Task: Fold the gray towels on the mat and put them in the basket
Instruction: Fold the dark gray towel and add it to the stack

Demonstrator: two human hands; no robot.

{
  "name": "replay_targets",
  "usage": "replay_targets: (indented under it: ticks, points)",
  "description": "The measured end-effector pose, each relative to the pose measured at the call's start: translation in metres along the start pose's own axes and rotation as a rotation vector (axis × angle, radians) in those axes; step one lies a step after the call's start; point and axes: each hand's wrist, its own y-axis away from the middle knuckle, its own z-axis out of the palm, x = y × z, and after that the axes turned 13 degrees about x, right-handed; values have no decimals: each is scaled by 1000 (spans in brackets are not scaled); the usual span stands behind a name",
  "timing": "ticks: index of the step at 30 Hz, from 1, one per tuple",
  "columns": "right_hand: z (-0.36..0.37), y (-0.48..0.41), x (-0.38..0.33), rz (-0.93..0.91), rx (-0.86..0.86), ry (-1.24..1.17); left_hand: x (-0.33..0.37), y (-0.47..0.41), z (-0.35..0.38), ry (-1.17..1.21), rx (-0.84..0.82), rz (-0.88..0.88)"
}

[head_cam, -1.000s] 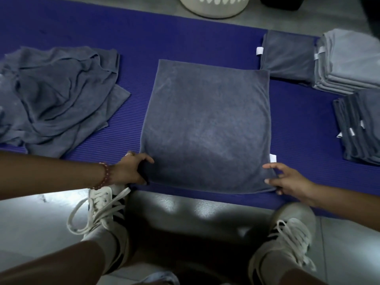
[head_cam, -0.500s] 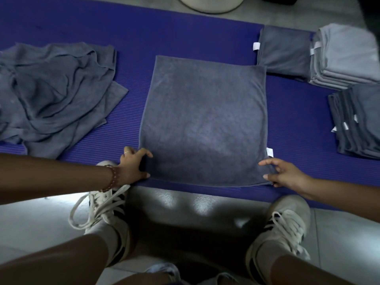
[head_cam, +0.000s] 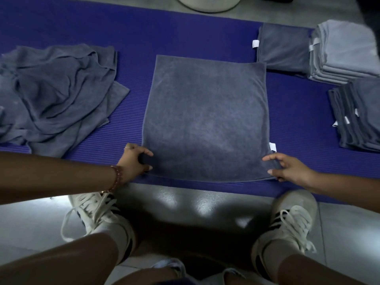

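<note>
A gray towel (head_cam: 205, 118) lies flat in the middle of the blue mat (head_cam: 144, 33), squarish, its near edge just short of the mat's near border and a white tag (head_cam: 272, 146) sticking out on its right side. The left hand (head_cam: 133, 161) is at the towel's near left corner, with the forefinger curled over the top and the thumb below, so the corner is pinched between them. A bead bracelet (head_cam: 117, 177) sits on that wrist and a thin ring (head_cam: 127, 148) on one finger. The right hand (head_cam: 287, 167) is at the near right corner, its fingers only partly bent. The forefinger reaches over the cloth and the thumb meets the edge, with the corner caught lightly between. To the left on the mat is a rumpled pile (head_cam: 57, 93) of unfolded gray towels, apart from the flat one. To the right are a dark folded towel (head_cam: 283, 48), a pale stack (head_cam: 345, 52) beside it, and a dark stack (head_cam: 362, 116) nearer. Beyond the mat's far edge the white basket (head_cam: 207, 5) stands on the floor (head_cam: 30, 223), only its base showing. Two white shoes (head_cam: 96, 214) rest on the floor just this side of the mat.
</note>
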Motion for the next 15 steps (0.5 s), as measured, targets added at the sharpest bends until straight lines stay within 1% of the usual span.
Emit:
replay_targets:
  ticks: [2, 4, 7, 9, 13, 15]
  points:
    - [1, 0, 1, -10, 6, 16, -4, 5, 1, 30, 47, 26]
    - [4, 0, 1, -20, 17, 34, -6, 7, -5, 49, 54, 78]
    - [8, -1, 2, -38, 45, 48, -17, -1, -9, 53, 9, 194]
    - [10, -2, 2, -56, 57, 67, -20, -1, -8, 76, -57, 247]
    - [10, -1, 2, -32, 45, 65, -14, -3, -7, 89, -117, 243]
    - [7, 1, -1, -1, 32, 56, -13, -5, -10, 89, -195, 209]
